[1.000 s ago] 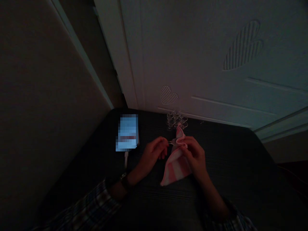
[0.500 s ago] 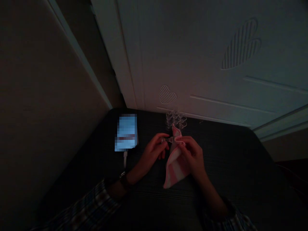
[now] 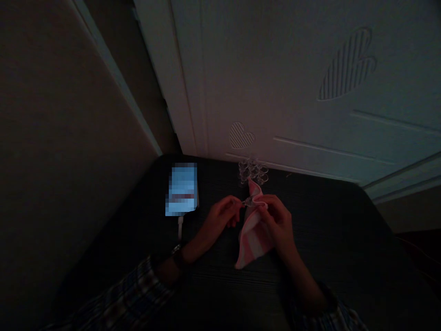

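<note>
Evidently small: one clear stemmed glass (image 3: pixel 248 202), being held sideways over the desk (image 3: pixel 220 294). Left hand (image 3: pixel 224 212), nearly closed, is pinching its stem end; right hand (image 3: pixel 280 219), fingers curled, is gripping soft pink-striped cloth (image 3: pixel 255 240) at its bowl. It is probably feeling light, stiff, slippery and fragile; the stem is seemingly offering the best hold.

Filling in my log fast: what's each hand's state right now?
Left hand: closed, pinching a small clear glass by one end.
Right hand: closed, holding a pink-and-white cloth against the glass.
</note>
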Available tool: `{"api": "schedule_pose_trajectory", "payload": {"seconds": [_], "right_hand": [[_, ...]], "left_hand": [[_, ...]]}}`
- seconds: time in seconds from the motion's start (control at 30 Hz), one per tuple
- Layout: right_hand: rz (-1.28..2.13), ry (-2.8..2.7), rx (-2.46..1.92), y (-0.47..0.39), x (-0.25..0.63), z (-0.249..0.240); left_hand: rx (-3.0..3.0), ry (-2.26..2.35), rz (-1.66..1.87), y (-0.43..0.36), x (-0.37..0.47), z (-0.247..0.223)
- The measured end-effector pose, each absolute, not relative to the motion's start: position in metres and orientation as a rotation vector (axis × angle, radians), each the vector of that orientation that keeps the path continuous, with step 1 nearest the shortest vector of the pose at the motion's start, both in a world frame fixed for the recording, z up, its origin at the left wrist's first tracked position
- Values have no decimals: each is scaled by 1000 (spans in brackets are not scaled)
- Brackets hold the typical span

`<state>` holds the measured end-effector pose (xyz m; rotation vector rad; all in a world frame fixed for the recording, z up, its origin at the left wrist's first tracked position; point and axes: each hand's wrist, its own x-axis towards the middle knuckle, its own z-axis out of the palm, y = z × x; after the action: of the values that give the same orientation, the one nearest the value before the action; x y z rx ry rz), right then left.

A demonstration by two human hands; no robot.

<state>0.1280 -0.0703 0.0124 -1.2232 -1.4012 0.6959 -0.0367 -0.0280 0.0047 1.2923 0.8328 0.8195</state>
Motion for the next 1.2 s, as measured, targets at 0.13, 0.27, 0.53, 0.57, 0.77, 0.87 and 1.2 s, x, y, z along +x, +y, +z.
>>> {"api": "schedule_pose_trajectory", "payload": {"seconds": [0.13,0.27,0.53,0.57,0.77,0.87,1.2], "right_hand": [[686,-1401,-1231,-70,128,13],[670,-1393,-1253,-69,128,12],[685,-1383,-1231,-70,128,12],[679,-1389,-1227,-70,128,12],[677,-1406,-1248,-70,128,12],[676,-1394,-1258,-70,128,12],[676,-1390,-1264,-71,128,14]], "left_hand": [[1277,805,835,-29,-35,5],[1317,814,827,-30,-35,5],[1360,831,808,-30,-37,6],[1355,831,813,-29,-37,5],[1273,804,842,-30,-36,5],[1272,813,836,-31,-35,6],[1337,856,807,-29,-38,8]]}}
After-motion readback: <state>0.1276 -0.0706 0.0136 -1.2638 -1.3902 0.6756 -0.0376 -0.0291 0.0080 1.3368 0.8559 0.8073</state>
